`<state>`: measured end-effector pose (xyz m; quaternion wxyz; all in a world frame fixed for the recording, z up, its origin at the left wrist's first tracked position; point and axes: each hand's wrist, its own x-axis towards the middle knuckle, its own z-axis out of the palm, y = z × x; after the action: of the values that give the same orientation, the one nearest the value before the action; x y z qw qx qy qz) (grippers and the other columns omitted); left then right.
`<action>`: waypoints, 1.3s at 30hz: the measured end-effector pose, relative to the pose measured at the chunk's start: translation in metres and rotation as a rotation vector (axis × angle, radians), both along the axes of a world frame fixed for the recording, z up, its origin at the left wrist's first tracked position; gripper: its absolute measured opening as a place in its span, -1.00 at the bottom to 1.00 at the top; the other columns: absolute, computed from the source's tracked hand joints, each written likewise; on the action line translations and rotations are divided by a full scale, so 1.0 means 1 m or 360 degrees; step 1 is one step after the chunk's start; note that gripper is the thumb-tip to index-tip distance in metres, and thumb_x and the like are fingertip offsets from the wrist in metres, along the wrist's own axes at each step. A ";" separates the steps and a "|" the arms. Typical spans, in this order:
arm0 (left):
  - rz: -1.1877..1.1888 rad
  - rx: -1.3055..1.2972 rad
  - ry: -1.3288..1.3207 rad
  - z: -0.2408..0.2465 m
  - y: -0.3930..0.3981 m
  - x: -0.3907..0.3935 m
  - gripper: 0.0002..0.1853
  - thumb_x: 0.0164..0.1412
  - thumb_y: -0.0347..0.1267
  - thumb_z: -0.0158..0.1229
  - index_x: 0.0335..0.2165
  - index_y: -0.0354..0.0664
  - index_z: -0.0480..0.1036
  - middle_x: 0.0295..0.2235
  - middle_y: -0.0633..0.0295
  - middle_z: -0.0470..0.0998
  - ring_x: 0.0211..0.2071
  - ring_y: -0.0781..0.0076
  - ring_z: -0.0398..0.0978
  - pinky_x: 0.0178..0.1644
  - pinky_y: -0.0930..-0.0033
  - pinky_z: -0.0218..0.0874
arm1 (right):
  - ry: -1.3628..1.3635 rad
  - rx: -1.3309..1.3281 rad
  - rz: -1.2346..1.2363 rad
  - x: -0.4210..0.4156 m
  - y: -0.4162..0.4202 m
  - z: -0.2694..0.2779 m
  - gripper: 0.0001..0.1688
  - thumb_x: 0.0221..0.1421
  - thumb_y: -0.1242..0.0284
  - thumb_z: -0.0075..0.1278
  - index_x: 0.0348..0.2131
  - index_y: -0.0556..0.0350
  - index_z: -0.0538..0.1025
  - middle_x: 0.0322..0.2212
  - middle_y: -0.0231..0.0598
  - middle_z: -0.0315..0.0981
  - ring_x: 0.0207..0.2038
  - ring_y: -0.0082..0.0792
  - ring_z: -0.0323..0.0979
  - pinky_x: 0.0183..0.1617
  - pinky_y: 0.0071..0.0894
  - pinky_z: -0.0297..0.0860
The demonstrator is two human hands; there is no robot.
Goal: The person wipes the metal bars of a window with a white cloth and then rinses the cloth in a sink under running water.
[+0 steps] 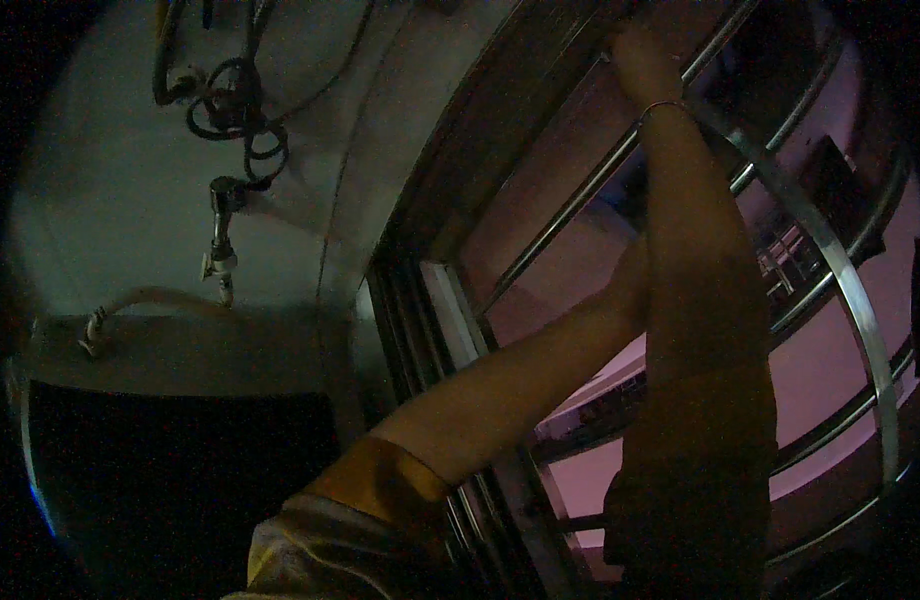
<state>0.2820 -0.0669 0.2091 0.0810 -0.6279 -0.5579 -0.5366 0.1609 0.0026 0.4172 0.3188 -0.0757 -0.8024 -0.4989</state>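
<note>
My right arm reaches up through the middle right of the view, with a thin band at its wrist. My right hand [640, 60] is at the dark upper window frame [535, 90], beside a small bright metal piece [605, 56]. Dim light and blur hide its fingers, so I cannot tell whether it grips anything. From the lower left comes my left arm in a rolled sleeve [340, 517]. My left hand [634, 274] is mostly hidden behind the right forearm, near the metal bars of a window grille [572, 210].
A curved flat metal strip [854, 292] crosses the grille bars on the right. On the pale wall [129, 210] at left are coiled cables [238, 112], a metal pipe fitting [221, 217] and a hose [159, 294]. A dark panel [182, 465] fills the lower left.
</note>
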 end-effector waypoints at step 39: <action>-0.0120 0.0202 -0.0242 -0.094 -0.032 -0.026 -0.29 0.10 -0.46 -0.01 0.20 -0.16 -0.06 -0.04 -0.27 0.31 -0.05 -0.22 0.30 -0.01 0.00 0.13 | 0.0770 0.0488 -0.0134 0.221 -0.104 -0.048 -0.64 -0.30 0.57 0.06 -0.34 0.01 0.60 -0.29 -0.16 0.42 -0.17 -0.05 0.31 -0.04 -0.19 0.27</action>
<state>0.2559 -0.0992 0.1148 0.0580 -0.5995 -0.5033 -0.6196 0.3817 -0.1019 0.3694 0.4876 -0.1765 -0.6143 -0.5947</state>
